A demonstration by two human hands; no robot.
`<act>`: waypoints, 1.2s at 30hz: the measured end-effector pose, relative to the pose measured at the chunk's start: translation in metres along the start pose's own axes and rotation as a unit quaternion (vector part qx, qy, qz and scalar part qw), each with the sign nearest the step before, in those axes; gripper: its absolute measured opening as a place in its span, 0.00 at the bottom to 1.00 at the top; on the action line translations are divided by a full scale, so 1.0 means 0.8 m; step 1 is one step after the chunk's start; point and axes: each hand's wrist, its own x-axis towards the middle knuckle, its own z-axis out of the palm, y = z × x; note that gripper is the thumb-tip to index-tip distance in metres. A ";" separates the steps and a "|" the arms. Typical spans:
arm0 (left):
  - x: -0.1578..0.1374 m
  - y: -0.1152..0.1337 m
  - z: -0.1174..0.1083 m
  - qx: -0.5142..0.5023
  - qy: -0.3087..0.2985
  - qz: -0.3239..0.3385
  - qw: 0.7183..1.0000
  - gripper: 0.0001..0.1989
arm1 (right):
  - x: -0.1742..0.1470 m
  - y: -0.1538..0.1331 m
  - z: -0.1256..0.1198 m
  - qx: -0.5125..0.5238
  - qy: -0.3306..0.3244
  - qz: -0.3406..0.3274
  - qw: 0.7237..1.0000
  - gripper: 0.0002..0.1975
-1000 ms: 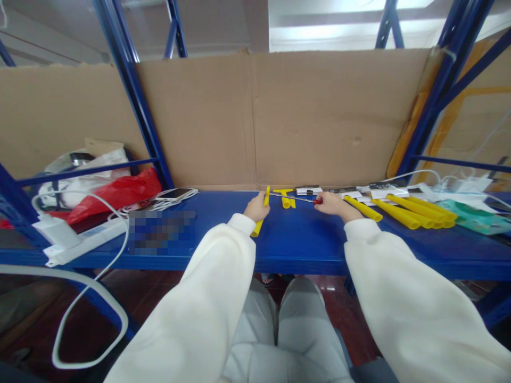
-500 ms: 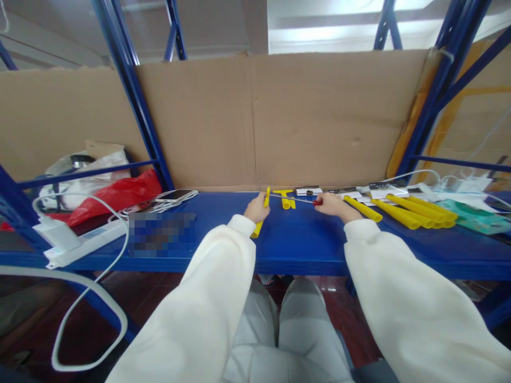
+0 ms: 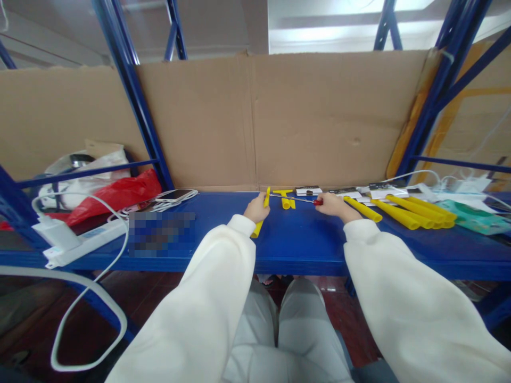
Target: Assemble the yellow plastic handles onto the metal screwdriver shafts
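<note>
My left hand [image 3: 255,209] is closed around a yellow handle [image 3: 257,230], which stands tilted, its lower end showing below the fingers and its narrow top above them. In my right hand [image 3: 332,206] is a screwdriver [image 3: 318,202] with a red handle and a long thin metal shaft. The shaft lies nearly level and points left, its tip at the top of the yellow handle; whether it touches a screw is too small to tell. Just behind the shaft a yellow T-shaped piece [image 3: 285,202] lies on the blue shelf [image 3: 303,239].
Several yellow handles [image 3: 419,213] lie at the right beside black-and-white packets [image 3: 385,190] and a green packet [image 3: 475,217]. At left are a phone [image 3: 175,195], a white power strip [image 3: 88,244], looped cable and a red bag [image 3: 115,197]. Cardboard [image 3: 255,122] stands behind.
</note>
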 end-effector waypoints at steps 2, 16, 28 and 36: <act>0.000 0.000 0.000 0.000 0.000 -0.001 1.000 0.24 | 0.000 0.002 0.001 0.000 0.000 0.004 1.000 0.10; -0.001 0.000 -0.001 0.001 0.001 0.005 1.000 0.25 | -0.001 0.009 0.000 0.019 -0.046 -0.015 0.999 0.08; -0.009 0.007 0.000 0.020 0.037 0.098 0.994 0.26 | 0.014 0.007 0.029 0.224 -0.125 -0.135 0.957 0.08; -0.013 0.018 0.006 0.080 0.036 0.186 0.979 0.28 | 0.023 -0.012 0.045 0.372 0.010 -0.187 0.909 0.06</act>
